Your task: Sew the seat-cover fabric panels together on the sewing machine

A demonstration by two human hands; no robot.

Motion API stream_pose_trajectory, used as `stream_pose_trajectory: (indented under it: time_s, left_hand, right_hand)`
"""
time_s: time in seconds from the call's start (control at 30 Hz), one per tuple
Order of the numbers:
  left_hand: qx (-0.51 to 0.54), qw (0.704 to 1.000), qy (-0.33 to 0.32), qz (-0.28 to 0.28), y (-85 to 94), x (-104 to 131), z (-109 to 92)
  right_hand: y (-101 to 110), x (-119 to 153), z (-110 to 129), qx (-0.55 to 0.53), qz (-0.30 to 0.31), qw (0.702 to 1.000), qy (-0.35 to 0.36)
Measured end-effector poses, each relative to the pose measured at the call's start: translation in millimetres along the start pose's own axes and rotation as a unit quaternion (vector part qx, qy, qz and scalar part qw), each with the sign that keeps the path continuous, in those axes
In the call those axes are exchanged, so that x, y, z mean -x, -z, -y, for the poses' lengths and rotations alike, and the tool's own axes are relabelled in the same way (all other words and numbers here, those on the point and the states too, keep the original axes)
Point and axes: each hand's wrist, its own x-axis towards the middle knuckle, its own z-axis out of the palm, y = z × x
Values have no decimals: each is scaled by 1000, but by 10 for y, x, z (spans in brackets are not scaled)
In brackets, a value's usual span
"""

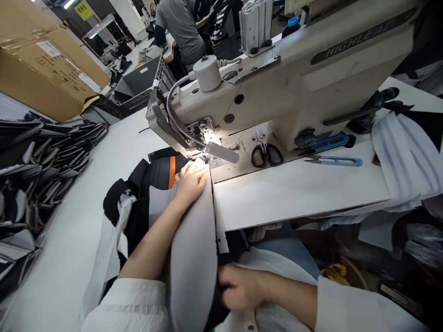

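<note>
A long grey fabric panel with dark fabric under its edge runs from my lap up to the sewing machine. My left hand is closed on the panel's upper end, fingertips close to the lit presser foot. Lower down, my right hand is curled shut at the panel's right edge by the dark fabric, slightly blurred; its fingertips are partly hidden. Left of my left hand lie bunched black padded pieces with an orange strip and white fabric.
Black-handled scissors and blue thread snips lie on the machine bed and table. Stacked dark and grey pieces fill the left. Behind stand a cardboard box, a grey crate and a person in grey.
</note>
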Motion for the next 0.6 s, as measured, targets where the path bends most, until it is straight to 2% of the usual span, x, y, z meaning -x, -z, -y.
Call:
stream_pose_trajectory:
  time_s: [0.03, 0.1, 0.17, 0.27, 0.37, 0.47, 0.6]
  left_hand:
    - [8, 1000, 2, 15, 34, -21, 8]
    - [23, 999, 10, 42, 90, -64, 21]
    - [26, 998, 18, 50, 106, -85, 15]
    - [-10, 999, 21, 26, 49, -35, -43]
    - [-65, 998, 14, -6, -42, 64, -121]
    - [-92, 996, 10, -14, -87, 118, -165]
    - [-91, 996, 13, -14, -89, 101, -165]
  right_hand:
    - [145, -32, 187, -10, 62, 997, 53]
    - [412, -78, 510, 16, 112, 988, 107]
    - [580, -97, 695, 57, 118, 986, 103]
    - [585, -58, 687, 106, 104, 985, 90]
    - [450, 18, 472, 147, 36, 980, 127]
    - [394, 43, 243, 216, -82, 955, 184]
    - [452, -57, 13, 300, -224, 912, 169]
